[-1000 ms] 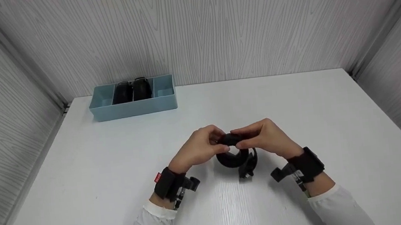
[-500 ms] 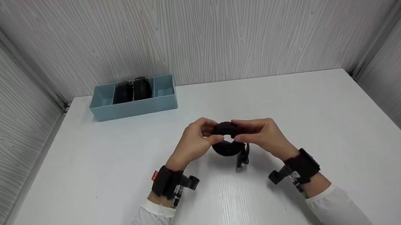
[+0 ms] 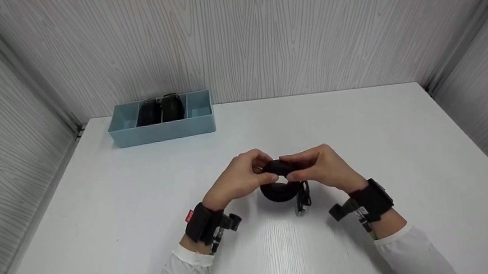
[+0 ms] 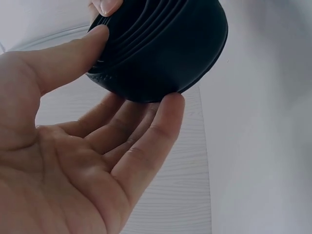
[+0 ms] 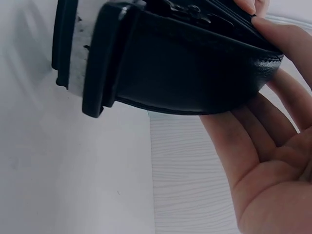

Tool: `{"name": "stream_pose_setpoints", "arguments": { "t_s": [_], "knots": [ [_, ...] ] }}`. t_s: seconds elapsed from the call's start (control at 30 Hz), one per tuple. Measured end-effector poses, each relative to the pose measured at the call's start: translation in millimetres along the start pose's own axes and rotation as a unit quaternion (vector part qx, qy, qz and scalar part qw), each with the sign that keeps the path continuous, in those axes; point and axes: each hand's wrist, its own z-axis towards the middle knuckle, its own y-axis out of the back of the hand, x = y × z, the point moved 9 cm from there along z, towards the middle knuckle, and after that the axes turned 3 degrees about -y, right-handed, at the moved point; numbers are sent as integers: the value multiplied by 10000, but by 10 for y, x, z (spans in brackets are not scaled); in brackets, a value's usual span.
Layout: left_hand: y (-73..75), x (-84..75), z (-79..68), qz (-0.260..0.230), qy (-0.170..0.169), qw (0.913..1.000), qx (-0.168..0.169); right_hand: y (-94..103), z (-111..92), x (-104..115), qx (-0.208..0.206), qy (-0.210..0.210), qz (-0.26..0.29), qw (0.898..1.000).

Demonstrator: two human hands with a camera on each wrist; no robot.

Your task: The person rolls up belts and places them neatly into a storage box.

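Between my two hands is a black leather belt [image 3: 280, 193], wound into a coil. My left hand [image 3: 238, 177] grips its left side, thumb on the near edge and fingers behind. On the opposite side, my right hand [image 3: 325, 170] pinches the coil the same way. The left wrist view shows several nested layers of the rolled belt [image 4: 170, 53]. In the right wrist view, the buckle [image 5: 105, 58] sticks out from the outer end of the strap, and a metal piece [image 5: 192, 12] shows inside the coil.
A blue-grey divided tray [image 3: 166, 133] stands at the back left of the white table [image 3: 361, 133]. Two dark rolled items [image 3: 172, 108] sit side by side in its middle compartments. Pale wood-grain walls [image 3: 238, 37] enclose the back and both sides.
The coil tipped up and moved slightly away from me half a second ago, and now it has come back down and nearer. Both hands keep hold of the belt.
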Motion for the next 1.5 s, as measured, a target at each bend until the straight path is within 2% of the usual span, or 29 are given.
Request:
{"name": "stream_pose_setpoints", "arguments": {
  "t_s": [0.1,0.2,0.33,0.47,0.6,0.77,0.87,1.03,1.33,1.5],
  "knots": [
    [3,-11,-6,42,-19,10000,-35,-12,-2,8,19,-14,-33,10000],
    [36,-17,-5,-21,-119,9996,-256,-9,10,6,-111,36,101,9999],
    [138,-32,-13,-113,-295,9965,-773,33,32,-21,-457,90,261,9986],
    [293,-52,-37,-419,-354,9887,-1395,114,45,-81,-797,23,299,9964],
    [416,-63,-61,-713,-404,9799,-1817,125,59,-100,-725,-5,190,9972],
    [429,-63,-57,-656,-433,9806,-1793,113,72,-119,-509,-183,-300,9981],
    [411,-56,-54,-608,-384,9824,-1725,133,73,-147,-561,-335,-689,9955],
    [399,-60,-50,-641,-407,9814,-1761,78,79,-133,-530,-251,-1270,9902],
    [367,-65,-45,-836,-658,9774,-1826,-131,97,-85,-409,55,-1435,9888],
    [361,-63,-38,-874,-634,9775,-1814,-125,88,-48,-336,129,-1353,9901]
  ]
}}
